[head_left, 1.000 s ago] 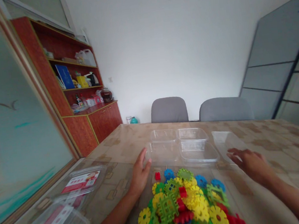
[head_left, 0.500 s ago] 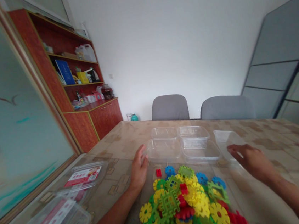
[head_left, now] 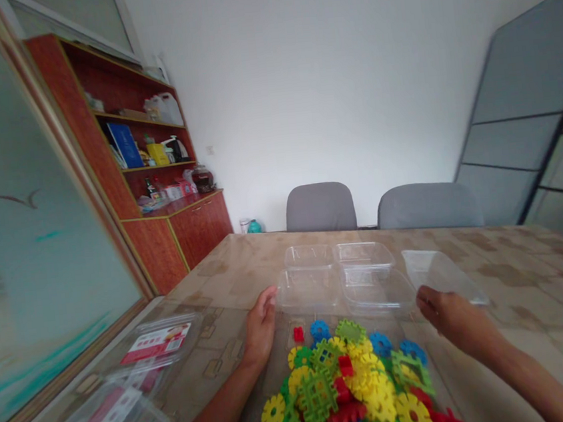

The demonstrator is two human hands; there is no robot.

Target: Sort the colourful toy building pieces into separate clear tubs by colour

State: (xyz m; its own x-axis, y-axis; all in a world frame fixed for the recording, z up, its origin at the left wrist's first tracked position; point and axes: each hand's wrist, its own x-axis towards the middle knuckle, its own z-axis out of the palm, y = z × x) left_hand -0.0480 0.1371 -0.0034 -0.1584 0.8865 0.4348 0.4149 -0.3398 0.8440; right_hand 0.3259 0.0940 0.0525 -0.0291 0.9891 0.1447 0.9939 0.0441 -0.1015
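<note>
Clear plastic tubs (head_left: pixel 307 289), four of them, sit two-by-two on the table (head_left: pixel 533 258), just past a heap of bright toy pieces (head_left: pixel 375 389) in yellow, green, red and blue. Left hand (head_left: pixel 262 327) is loosely open, fingertips right by the near left tub; can't tell if they're touching. Right hand (head_left: pixel 451 317) is curled near the front right tub, partly in front of another clear container (head_left: pixel 441 271), and I honestly can't tell if it's gripping anything. Two grey chairs (head_left: pixel 320 208) across the table.
</note>
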